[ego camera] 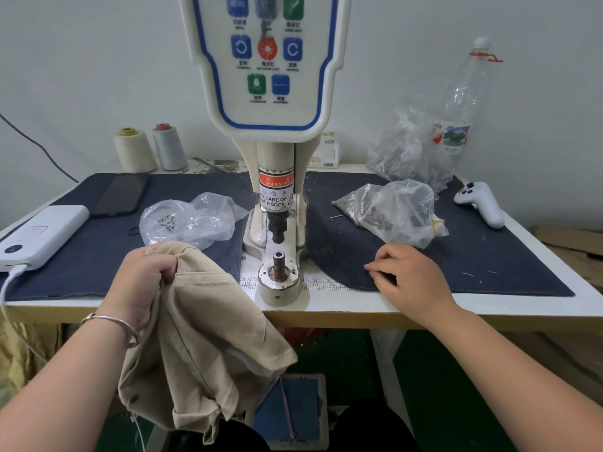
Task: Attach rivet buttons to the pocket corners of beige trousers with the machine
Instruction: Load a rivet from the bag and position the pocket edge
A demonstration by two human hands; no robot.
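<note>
Left grip (143, 275) bunches beige trousers (208, 324) at counter (489, 308) edge, left of machine (277, 203); right grip (408, 272) pinches at the denim mat (473, 256), fingers curled. Machine label reads "WARNING", "CARE OF ... FINGER". Bags (391, 210) of rivets flank it.

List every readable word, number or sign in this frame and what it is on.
"MENU": blue button, control panel.
"WARNING": red label on the machine column.
"KE CARE OF / UR FINGER" (partly cut off): white label below it.
"14", "18", "19": ruler on the table.
Other panel captions, bottle label, small box: too blurred.
</note>
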